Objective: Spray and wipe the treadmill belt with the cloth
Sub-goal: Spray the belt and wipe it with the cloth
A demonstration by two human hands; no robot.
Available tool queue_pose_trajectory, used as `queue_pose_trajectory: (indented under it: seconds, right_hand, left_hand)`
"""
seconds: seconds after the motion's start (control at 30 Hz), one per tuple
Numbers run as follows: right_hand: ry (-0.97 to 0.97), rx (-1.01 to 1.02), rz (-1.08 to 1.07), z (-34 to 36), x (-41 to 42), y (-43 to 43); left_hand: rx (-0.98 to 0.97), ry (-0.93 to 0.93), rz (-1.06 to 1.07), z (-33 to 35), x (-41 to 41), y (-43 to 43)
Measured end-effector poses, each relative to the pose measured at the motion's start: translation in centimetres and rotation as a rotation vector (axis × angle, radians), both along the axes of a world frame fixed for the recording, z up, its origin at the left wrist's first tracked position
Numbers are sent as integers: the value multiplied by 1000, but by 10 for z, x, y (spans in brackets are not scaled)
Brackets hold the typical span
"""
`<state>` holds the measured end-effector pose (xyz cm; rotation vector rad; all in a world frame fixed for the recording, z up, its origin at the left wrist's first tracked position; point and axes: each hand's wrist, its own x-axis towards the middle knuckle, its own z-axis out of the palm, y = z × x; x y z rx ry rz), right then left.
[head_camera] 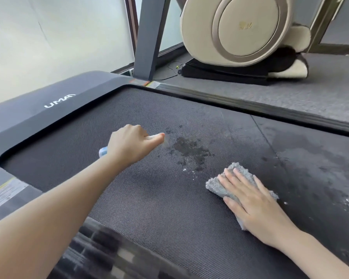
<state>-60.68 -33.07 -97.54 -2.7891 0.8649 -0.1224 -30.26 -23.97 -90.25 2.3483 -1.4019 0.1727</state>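
The black textured treadmill belt (149,188) fills the middle of the view. My left hand (129,143) grips a small spray bottle (103,152); only its pale blue base shows behind the wrist, and the forefinger lies over the top, pointing at a dark wet patch (189,150) just to its right. My right hand (254,200) presses flat, fingers straight, on a grey fluffy cloth (220,187) on the belt at the right. More damp streaks (320,170) darken the belt's far right.
The grey motor cover (48,97) with white lettering closes the belt's left end. A dark upright post (149,37) rises at its back corner. A side rail (250,105) runs along the far edge. Beyond it, a beige massage chair (240,33) stands on grey carpet.
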Motion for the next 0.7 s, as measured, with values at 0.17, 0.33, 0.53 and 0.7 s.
queue_pose_trajectory:
  seconds: [0.17,0.33,0.53,0.7]
  right_hand:
    - [1,-22,6,5,5,-10]
    - [-105,-151,20,-8,8,-20]
    - [-297,-422,73,-34,14,-35]
    - [-271,-555,85,-49,15,-43]
  left_hand:
    - [-23,-44,12,-3,-6,-42]
    - [47,32,-18,1,7,-96]
    - [-49,-37,35,10,11,-149]
    - [-36,-28,61,11,17,-195]
